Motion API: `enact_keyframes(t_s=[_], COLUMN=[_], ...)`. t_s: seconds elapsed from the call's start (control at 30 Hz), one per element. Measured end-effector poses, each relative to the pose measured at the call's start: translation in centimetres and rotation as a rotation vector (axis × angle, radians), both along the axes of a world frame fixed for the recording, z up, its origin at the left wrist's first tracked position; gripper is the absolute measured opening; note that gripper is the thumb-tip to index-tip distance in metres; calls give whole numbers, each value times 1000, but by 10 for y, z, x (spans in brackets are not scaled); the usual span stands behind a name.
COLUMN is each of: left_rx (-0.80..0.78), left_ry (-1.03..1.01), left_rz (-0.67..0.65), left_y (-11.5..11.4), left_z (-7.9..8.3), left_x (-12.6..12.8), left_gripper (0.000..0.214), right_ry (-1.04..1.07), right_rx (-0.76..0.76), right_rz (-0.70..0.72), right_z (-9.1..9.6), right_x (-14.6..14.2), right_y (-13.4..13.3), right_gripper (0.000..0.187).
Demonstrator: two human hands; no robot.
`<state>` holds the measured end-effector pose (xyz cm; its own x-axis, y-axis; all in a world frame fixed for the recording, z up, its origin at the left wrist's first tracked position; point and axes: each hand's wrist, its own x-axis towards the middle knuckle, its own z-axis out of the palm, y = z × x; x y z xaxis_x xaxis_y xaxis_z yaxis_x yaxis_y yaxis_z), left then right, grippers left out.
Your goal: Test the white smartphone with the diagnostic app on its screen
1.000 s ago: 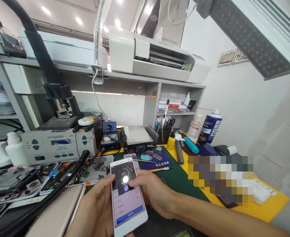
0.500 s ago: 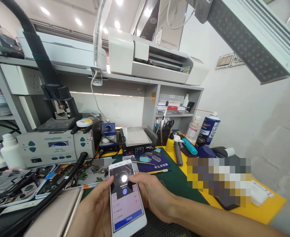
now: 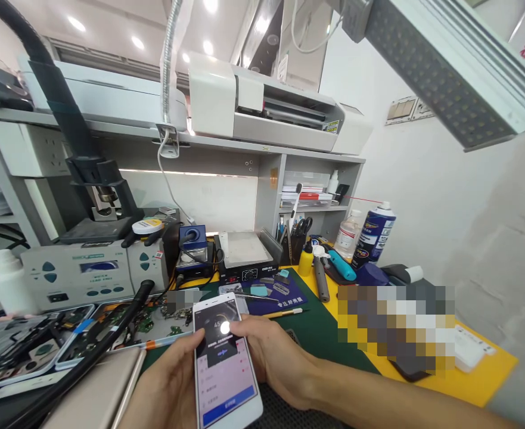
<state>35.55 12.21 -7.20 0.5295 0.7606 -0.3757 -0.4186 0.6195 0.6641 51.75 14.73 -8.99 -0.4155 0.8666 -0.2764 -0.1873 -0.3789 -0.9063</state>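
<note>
A white smartphone (image 3: 226, 381) with its screen lit is held upright and tilted toward me, low in the middle of the view. My left hand (image 3: 168, 375) grips its left edge, thumb on the side of the frame. My right hand (image 3: 273, 354) holds the right edge, with the thumb reaching over the upper part of the glass. The screen shows a dark panel above a pale list and a blue button along the bottom. A bright reflection lies near the right thumb. The fingers behind the phone are hidden.
Left, a hot-air station (image 3: 83, 271) stands behind trays of phone parts (image 3: 173, 325), with a black hose (image 3: 110, 333) crossing over. A gold tablet-like device (image 3: 96, 387) lies beside my left forearm. Ahead are a heating plate (image 3: 247, 247), a brush (image 3: 284, 312) and a yellow bottle (image 3: 306, 260).
The dark panel on the phone's screen shows different content, with new text and a wave-like mark in place of the round icon. The view has shifted slightly; both hands keep their hold.
</note>
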Motion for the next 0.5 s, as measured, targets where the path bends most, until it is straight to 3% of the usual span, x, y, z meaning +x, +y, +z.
enact_keyframes(t_s=[0.3,0.5], left_rx=[-22,-3], left_ry=[123,-10], left_rz=[30,-8], left_y=[0,3], left_z=[6,-6], left_x=[4,-1], left_gripper=[67,69], right_ry=[26,25], right_rx=[-7,-12], right_rz=[-4,10], right_z=[0,1], right_x=[1,1], right_y=[0,0], right_gripper=[33,33])
